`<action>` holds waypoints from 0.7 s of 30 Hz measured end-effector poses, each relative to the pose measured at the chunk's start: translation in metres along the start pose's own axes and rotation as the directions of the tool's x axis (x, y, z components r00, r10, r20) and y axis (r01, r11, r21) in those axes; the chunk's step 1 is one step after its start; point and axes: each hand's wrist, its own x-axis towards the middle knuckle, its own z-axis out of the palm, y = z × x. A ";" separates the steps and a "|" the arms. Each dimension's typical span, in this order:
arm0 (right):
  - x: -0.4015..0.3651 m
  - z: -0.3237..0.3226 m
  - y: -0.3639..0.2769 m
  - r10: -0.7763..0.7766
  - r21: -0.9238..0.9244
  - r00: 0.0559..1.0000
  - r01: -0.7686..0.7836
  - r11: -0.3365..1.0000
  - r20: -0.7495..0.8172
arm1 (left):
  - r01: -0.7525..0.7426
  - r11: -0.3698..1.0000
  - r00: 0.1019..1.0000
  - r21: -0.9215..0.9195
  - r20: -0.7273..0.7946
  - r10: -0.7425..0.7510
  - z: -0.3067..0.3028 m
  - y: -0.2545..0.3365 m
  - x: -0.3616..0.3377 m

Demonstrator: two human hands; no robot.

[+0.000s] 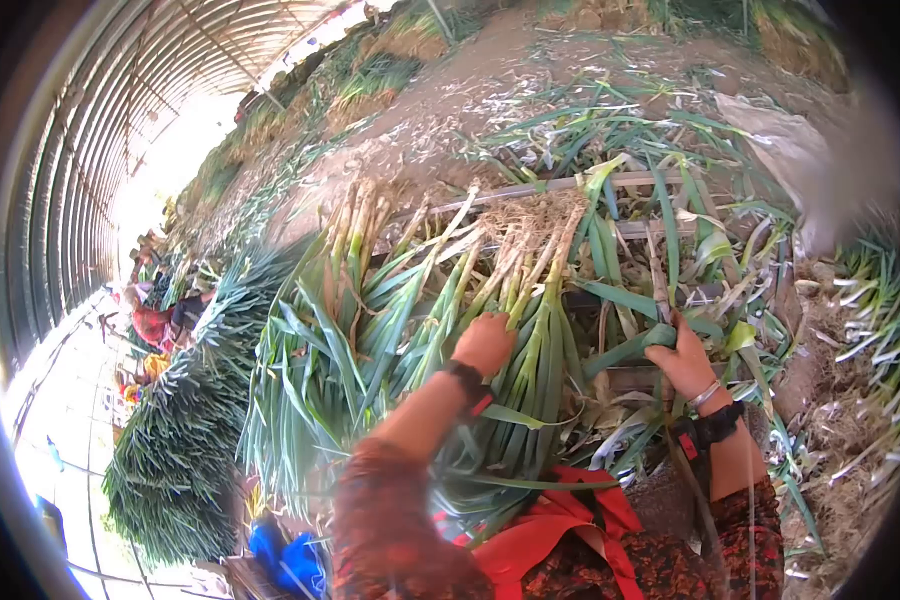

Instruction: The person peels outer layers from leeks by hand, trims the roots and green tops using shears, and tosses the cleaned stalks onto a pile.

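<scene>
My left hand [485, 343] is closed on the stalks of a bunch of green onions [542, 325], whose roots point away from me and whose leaves spread toward my lap. More green onions [320, 350] lie in a loose heap to the left of that hand. To the right, my right hand [685, 358] has its thumb and fingers curled around a broad green leaf [625, 350] that stretches off leftward. Loose peeled leaves [710, 245] surround this hand. Both wrists carry dark bands.
A wooden slat [540, 190] runs under the heap's far side. A big stack of green onions [180, 460] stands at the left, with another person [152, 322] beyond it. Leaf scraps litter the soil [410, 120]. More onions [875, 310] lie along the right edge.
</scene>
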 end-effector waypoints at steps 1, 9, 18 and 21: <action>-0.002 0.000 -0.003 0.009 -0.006 1.000 -0.009 1.000 -0.013 | 0.074 0.997 0.997 0.037 -0.008 -0.074 0.008 0.011 0.007; -0.001 -0.002 0.004 0.027 -0.071 1.000 -0.027 0.997 -0.008 | 0.273 0.958 0.962 -0.092 0.039 -0.271 0.005 0.024 0.009; -0.012 -0.007 0.019 0.003 -0.112 0.994 -0.015 0.994 -0.114 | 0.081 0.483 0.992 -0.872 0.118 0.048 -0.127 0.076 -0.116; -0.014 -0.005 0.032 -0.006 -0.165 0.991 -0.016 0.986 -0.130 | 0.213 0.237 0.969 -0.948 0.236 0.075 -0.113 0.112 -0.140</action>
